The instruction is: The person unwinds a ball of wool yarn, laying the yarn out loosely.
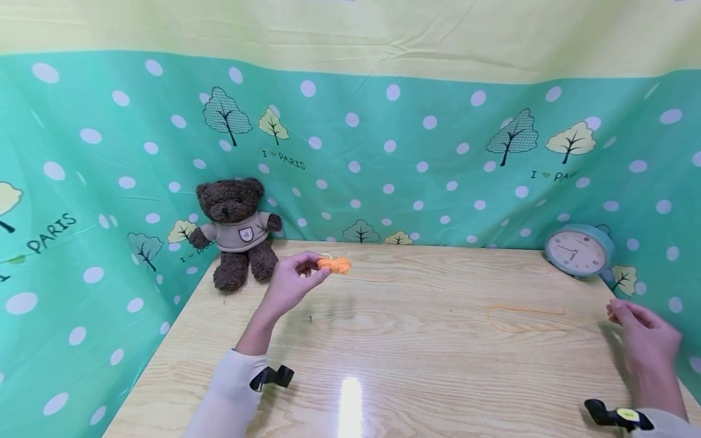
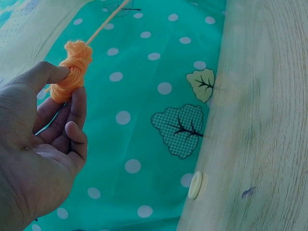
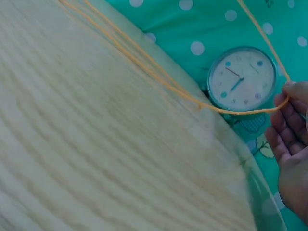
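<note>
A small bundle of orange yarn [image 1: 335, 265] is pinched between the thumb and fingers of my left hand [image 1: 290, 283], raised over the back left part of the table. Its wraps show clearly in the left wrist view, where a strand [image 2: 108, 22] runs up from the bundle's top. At the far right, my right hand [image 1: 652, 337] pinches the orange yarn strand [image 3: 263, 36] between thumb and fingers. From there a loose length of the strand [image 1: 526, 309] lies in a loop on the wooden table.
A brown teddy bear [image 1: 232, 234] in a grey shirt sits at the back left. A round blue clock [image 1: 579, 249] stands at the back right. Behind the table hangs a green dotted cloth [image 1: 394, 164]. A small cream disc [image 2: 195, 185] is by the table's [image 1: 405, 365] back edge.
</note>
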{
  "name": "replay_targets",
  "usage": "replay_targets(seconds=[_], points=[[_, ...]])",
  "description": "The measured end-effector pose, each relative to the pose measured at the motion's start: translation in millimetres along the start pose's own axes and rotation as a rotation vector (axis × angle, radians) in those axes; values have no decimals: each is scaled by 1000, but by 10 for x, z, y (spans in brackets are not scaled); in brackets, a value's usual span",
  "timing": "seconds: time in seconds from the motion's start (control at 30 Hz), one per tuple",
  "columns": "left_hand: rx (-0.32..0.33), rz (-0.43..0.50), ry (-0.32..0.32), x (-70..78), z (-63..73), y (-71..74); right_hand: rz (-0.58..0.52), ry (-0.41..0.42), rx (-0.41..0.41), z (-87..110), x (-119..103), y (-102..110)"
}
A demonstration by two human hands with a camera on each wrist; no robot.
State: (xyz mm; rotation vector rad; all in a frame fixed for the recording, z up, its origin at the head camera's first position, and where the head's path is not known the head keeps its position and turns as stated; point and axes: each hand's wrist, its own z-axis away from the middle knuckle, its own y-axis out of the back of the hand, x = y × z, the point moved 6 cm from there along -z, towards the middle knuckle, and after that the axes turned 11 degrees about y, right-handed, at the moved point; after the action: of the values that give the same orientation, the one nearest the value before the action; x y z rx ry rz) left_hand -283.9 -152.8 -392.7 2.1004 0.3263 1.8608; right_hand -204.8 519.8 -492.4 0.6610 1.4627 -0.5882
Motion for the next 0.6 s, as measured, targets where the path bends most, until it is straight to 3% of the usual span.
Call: replay_targets(seconds=[0.2,0.6], points=[[9,-8,-4,-1,-2,11,-39,-7,97,-29,126,137],[11,-6,-13,8,-2,34,-55,-19,176,-41,211,224]])
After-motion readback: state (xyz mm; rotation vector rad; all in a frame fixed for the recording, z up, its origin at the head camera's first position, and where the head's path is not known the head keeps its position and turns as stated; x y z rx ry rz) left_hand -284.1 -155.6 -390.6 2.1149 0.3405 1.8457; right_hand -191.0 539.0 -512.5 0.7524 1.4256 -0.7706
